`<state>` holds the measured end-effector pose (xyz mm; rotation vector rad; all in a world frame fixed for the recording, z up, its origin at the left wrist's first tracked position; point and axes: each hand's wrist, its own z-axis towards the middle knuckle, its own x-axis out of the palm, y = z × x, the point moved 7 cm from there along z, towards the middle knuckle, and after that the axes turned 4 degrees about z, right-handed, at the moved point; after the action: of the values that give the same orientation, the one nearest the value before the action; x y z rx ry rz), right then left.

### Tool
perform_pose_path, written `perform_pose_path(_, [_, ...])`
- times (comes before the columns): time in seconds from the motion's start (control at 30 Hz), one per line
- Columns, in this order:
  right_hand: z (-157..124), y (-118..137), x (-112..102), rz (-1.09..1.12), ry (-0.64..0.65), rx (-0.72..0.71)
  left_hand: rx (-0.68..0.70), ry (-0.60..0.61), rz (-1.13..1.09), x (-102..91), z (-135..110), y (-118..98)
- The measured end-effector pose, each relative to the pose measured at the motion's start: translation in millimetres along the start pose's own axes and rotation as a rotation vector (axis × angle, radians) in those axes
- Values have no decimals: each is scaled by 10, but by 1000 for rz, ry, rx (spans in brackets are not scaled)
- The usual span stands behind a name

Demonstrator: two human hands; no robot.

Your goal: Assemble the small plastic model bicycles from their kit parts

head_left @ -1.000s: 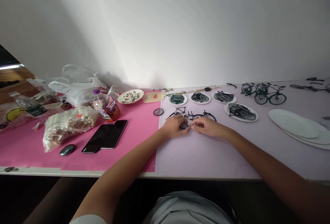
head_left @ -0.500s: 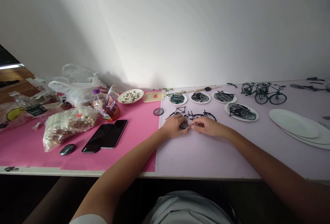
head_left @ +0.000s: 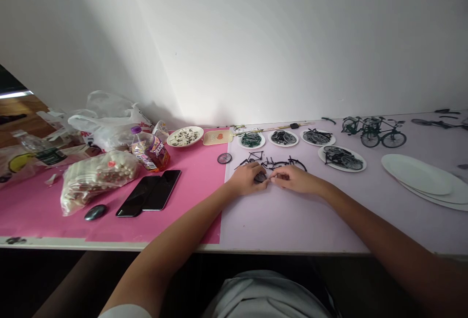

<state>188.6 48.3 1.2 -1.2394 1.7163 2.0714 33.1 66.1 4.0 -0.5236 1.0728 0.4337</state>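
Observation:
Both my hands rest together on the pale purple table top (head_left: 300, 220). My left hand (head_left: 247, 179) is closed around a small dark model bicycle wheel (head_left: 260, 177). My right hand (head_left: 292, 179) pinches at the same wheel from the right, its fingertips touching the left hand's. Just behind the hands lie loose black model bicycle frame parts (head_left: 278, 164). What the right fingertips hold is too small to make out.
Small white plates with bicycle parts (head_left: 341, 158) line the back, near assembled model bicycles (head_left: 376, 131) and stacked empty plates (head_left: 420, 177). On the pink mat (head_left: 183, 206) lie two phones (head_left: 149, 193), a loose wheel (head_left: 224, 158), a bottle (head_left: 149, 150), snack bags (head_left: 95, 176) and a bowl (head_left: 185, 136).

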Motion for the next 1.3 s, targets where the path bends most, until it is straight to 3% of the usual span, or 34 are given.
perform_pose_path(1.3, [2, -12, 5, -1, -1, -24, -10, 0, -4, -11, 0, -3])
